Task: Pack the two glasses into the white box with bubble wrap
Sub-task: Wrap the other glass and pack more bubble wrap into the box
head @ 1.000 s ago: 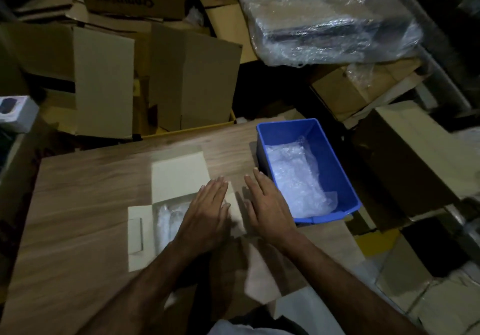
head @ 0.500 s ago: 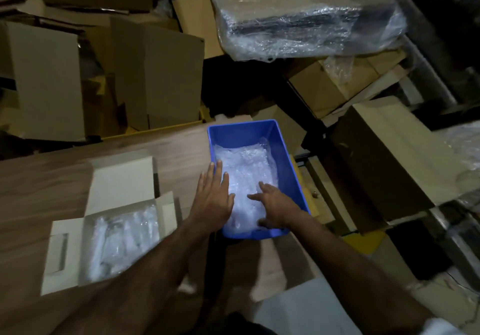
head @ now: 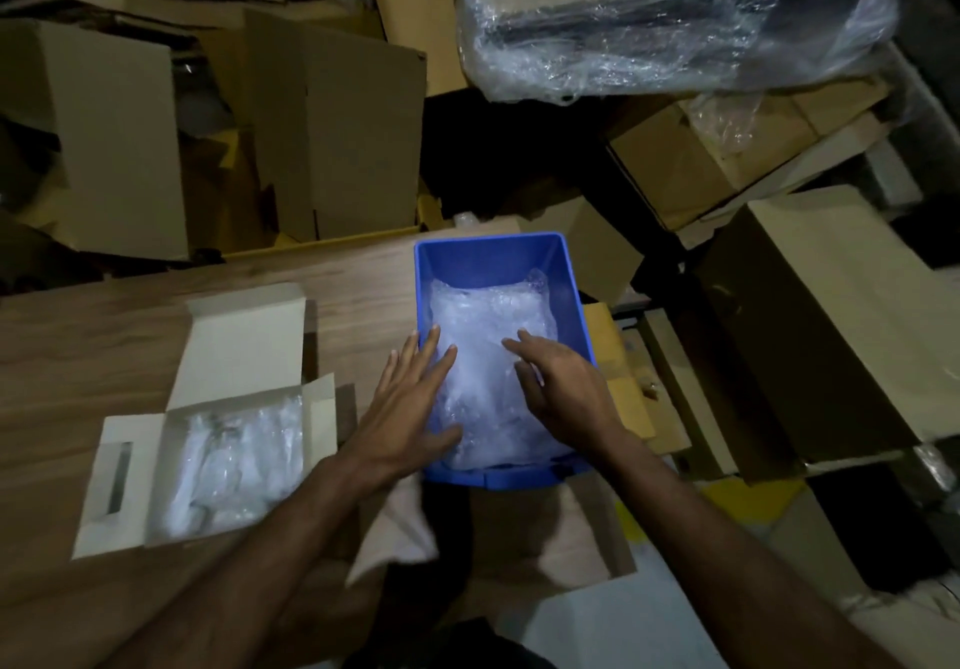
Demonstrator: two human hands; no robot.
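wooden table (head: 104, 346) carries white box (head: 244, 341) and blue bin (head: 493, 258).

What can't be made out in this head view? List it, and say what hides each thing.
- Glasses: the bubble wrap in the white box blurs its contents; no count possible.
- Bottom of the blue bin: covered by bubble wrap and both hands.
- Left hand, right hand: open over the wrap; contact unclear.
- Film-wrapped bundle: cut off by the top edge; contents obscured by glare.

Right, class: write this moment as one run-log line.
left hand: open, over bubble wrap | right hand: open, reaching in | blue bin: holds wrap | white box: open, wrapped contents inside
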